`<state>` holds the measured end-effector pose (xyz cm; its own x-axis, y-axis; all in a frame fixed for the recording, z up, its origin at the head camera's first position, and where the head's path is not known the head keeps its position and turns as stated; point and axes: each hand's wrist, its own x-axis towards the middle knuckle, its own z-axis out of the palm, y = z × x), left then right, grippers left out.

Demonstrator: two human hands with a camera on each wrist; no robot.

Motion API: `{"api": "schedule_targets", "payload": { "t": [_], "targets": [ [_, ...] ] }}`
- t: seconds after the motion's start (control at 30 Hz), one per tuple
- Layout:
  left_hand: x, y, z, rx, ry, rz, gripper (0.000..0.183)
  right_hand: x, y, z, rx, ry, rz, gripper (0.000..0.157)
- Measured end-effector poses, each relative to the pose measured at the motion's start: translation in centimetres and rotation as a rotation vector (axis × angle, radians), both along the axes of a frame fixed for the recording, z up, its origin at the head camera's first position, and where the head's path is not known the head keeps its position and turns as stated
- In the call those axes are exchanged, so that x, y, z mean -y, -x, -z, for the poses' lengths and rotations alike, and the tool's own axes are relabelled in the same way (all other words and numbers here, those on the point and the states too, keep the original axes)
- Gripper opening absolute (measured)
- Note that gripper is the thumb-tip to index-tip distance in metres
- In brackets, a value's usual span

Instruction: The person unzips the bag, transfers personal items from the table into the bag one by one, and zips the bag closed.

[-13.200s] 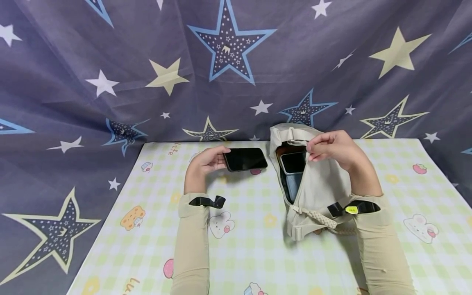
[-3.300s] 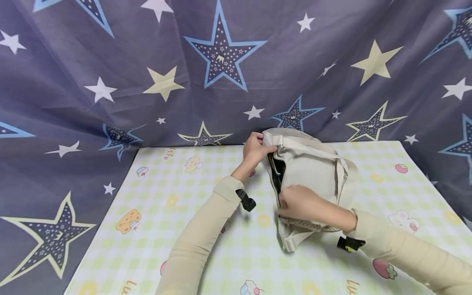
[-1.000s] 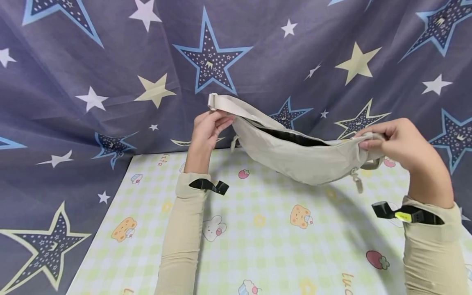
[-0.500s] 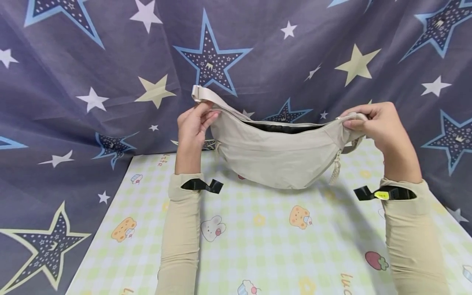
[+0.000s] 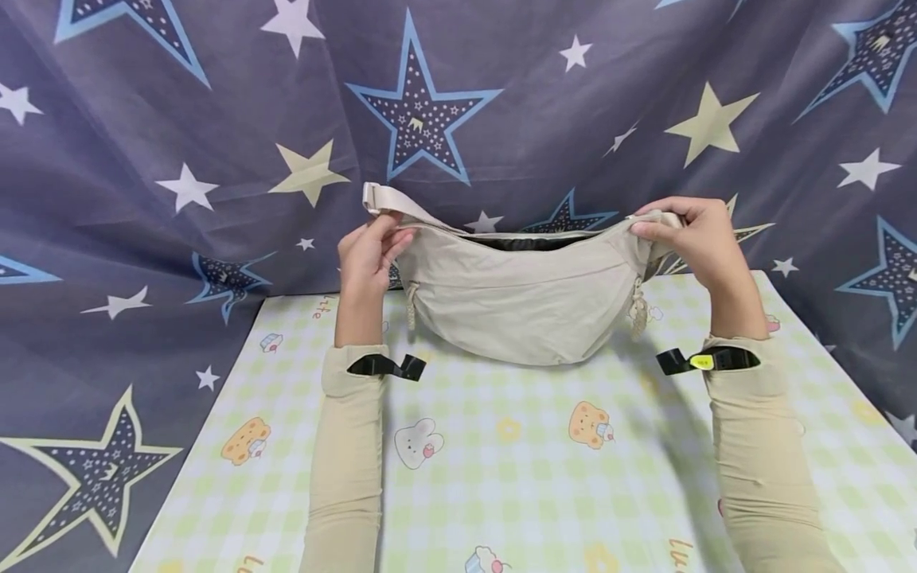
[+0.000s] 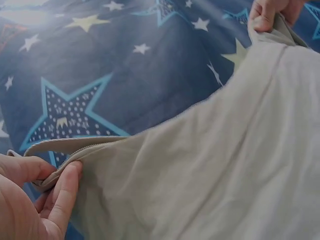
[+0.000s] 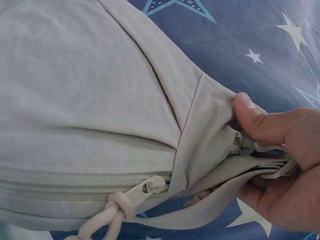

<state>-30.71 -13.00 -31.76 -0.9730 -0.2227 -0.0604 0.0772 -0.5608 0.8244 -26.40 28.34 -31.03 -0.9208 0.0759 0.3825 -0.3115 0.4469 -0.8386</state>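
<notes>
A cream fanny pack (image 5: 516, 302) hangs above the table between both hands, its curved bottom downward. Its top zipper is partly open, with dark lining (image 5: 544, 243) showing; the contents are hidden. My left hand (image 5: 368, 255) pinches the left end near the strap buckle (image 5: 370, 197); in the left wrist view its thumb and fingers grip the fabric beside the zipper. My right hand (image 5: 695, 239) holds the other end, thumb on the front, as the right wrist view shows. A zipper pull with braided cord (image 7: 120, 207) dangles near that end.
Under the bag lies a table (image 5: 458, 493) with a green-and-white checked cloth printed with cartoon animals and fruit. A dark star-patterned curtain (image 5: 236, 119) hangs right behind the table's back edge. Black straps (image 5: 731, 358) circle both wrists.
Earlier the left hand held a phone beside the bag lying on the table. The bag was then lifted by both ends; in the last second it has levelled and shifted left, its front now facing me.
</notes>
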Motion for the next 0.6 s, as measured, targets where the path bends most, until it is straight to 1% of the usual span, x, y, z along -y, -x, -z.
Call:
{"api": "schedule_targets", "payload": {
  "t": [0.1,0.23,0.33,0.43,0.6],
  "targets": [
    [0.1,0.0,0.9,0.029,0.035,0.001,0.013,0.0,-0.1,0.4,0.028,-0.020,0.019,0.026],
    [-0.2,0.3,2.1,0.068,0.060,0.015,0.012,-0.5,0.0,1.0,0.037,-0.002,0.036,0.025],
    [-0.4,0.6,3.1,0.108,0.050,0.028,0.012,-0.8,0.1,1.6,0.029,0.033,0.028,0.022],
    [-0.5,0.8,3.9,0.142,0.025,0.037,0.012,-0.7,0.2,2.2,0.027,0.056,0.002,0.021],
    [-0.4,0.6,4.6,0.162,-0.020,0.048,0.011,-0.5,-0.3,2.9,0.032,0.062,-0.028,0.021]
  ]
}}
